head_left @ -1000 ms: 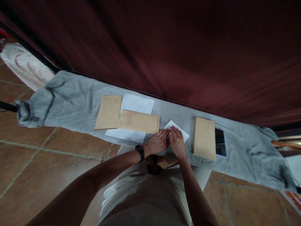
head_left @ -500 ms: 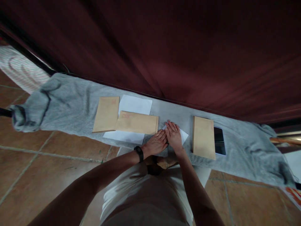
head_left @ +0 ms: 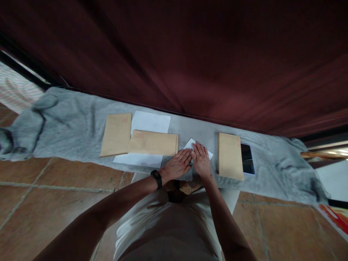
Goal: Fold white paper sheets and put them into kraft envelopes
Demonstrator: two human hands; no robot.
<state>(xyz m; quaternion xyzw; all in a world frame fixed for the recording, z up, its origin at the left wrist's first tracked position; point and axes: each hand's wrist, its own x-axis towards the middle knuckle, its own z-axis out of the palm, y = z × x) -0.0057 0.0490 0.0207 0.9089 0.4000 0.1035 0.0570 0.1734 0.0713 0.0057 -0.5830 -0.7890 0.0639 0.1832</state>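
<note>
A small piece of white paper (head_left: 189, 143), which looks folded, lies on the grey cloth, mostly covered by my hands. My left hand (head_left: 178, 165), with a dark band on its wrist, rests flat on the paper's left side, fingers stretched out. Beside it, my right hand (head_left: 201, 161) presses flat on the right part, its fingers extended. The two hands touch or nearly touch at the fingers. Just left of my left hand lies a brown envelope (head_left: 153, 142) across larger white sheets (head_left: 152, 121). Another brown envelope (head_left: 116, 134) is further left.
A stack of brown envelopes (head_left: 230, 156) lies to the right, with a phone (head_left: 247, 159) partly beside it. The grey cloth (head_left: 81, 127) covers a narrow bench. Dark red fabric (head_left: 190, 54) hangs along its far edge, and floor tiles (head_left: 67, 203) show below.
My hands have slid slightly down over the paper, so its top corner now shows. The right hand's fingers are a little more spread. The whole view has shifted slightly.
</note>
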